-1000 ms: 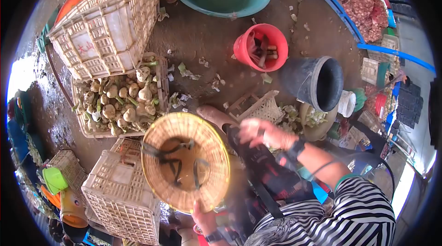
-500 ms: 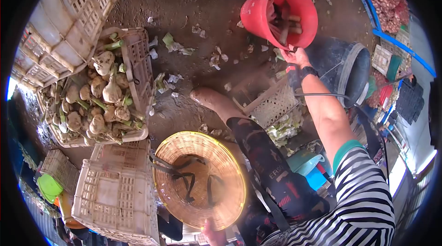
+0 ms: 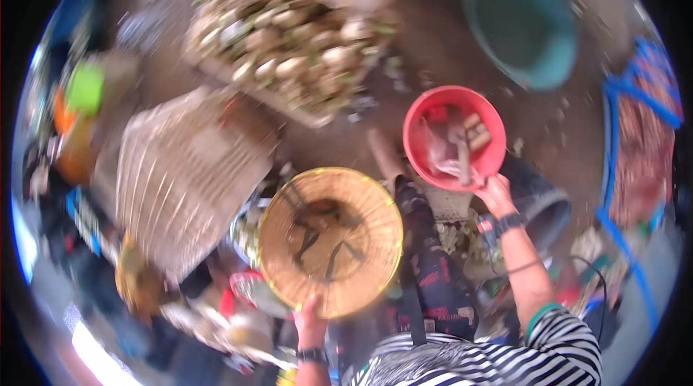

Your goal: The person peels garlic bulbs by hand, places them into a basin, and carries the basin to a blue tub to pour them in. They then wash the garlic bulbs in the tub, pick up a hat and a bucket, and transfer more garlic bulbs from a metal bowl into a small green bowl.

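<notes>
My left hand [image 3: 310, 319] grips the lower rim of a round woven straw hat [image 3: 278, 241] with a yellow edge. The hat's hollow inside faces up and shows dark straps. My right hand [image 3: 494, 194] is closed on the near rim of a red bucket [image 3: 421, 162]. Inside the bucket lie pale cloth-like items [image 3: 442, 148] and something with light brown handles [image 3: 475, 133]. The bucket is right of the hat, apart from it. The view is blurred by motion.
A crate of bulbs with stems [image 3: 289, 46] stands at the upper left, above an upturned pale crate [image 3: 195, 169]. A teal tub [image 3: 520, 18] is at the upper right, a dark bucket [image 3: 541, 213] beside my right hand, and a blue frame [image 3: 610, 148] far right.
My right hand, first empty, took hold of the red bucket's rim. The bucket now appears nearer my body, and the view has turned. My left hand keeps the hat.
</notes>
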A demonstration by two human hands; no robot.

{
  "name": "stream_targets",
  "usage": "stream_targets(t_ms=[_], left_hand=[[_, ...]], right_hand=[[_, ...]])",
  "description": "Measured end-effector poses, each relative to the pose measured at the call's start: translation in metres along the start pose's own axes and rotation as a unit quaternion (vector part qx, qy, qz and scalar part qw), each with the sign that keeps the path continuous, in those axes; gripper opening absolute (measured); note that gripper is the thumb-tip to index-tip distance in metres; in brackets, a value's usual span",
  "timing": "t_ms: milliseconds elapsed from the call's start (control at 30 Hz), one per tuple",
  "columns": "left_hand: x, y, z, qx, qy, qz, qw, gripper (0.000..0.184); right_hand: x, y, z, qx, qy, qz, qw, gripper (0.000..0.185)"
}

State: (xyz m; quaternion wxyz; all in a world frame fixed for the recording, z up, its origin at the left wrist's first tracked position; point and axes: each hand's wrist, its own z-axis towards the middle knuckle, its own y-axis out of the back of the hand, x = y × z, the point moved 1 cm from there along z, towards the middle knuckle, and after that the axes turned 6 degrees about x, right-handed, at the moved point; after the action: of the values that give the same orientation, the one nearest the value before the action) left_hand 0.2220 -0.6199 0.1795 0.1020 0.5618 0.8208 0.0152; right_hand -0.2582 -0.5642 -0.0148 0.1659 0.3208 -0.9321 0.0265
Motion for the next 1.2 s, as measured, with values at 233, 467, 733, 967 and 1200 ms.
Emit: stream_targets(t_ms=[233,467,733,967,1200], left_hand=[[0.040,0.074,-0.069,-0.023,-0.115,-0.286,0.951,0.042],[0.194,0.171,-0.112,-0.170,-0.175,-0.533,0.810,0.041],[0.331,0.224,-0.120,-0.207,-0.158,-0.698,0.667,0.036],[0.356,0.254,-0.111,-0.202,-0.124,-0.695,0.679,0.043],[0.341,0.225,-0.077,-0.199,-0.039,-0.606,0.769,0.041]], right_hand=[[0.038,-0.113,-0.118,0.155,0.063,-0.379,0.910,0.038],[0.053,-0.198,-0.201,0.224,0.120,-0.558,0.790,0.027],[0.023,-0.249,-0.278,0.161,0.196,-0.659,0.709,0.021],[-0.045,-0.296,-0.243,0.108,0.195,-0.710,0.668,0.019],[-0.134,-0.344,-0.065,0.140,0.163,-0.703,0.678,0.020]])
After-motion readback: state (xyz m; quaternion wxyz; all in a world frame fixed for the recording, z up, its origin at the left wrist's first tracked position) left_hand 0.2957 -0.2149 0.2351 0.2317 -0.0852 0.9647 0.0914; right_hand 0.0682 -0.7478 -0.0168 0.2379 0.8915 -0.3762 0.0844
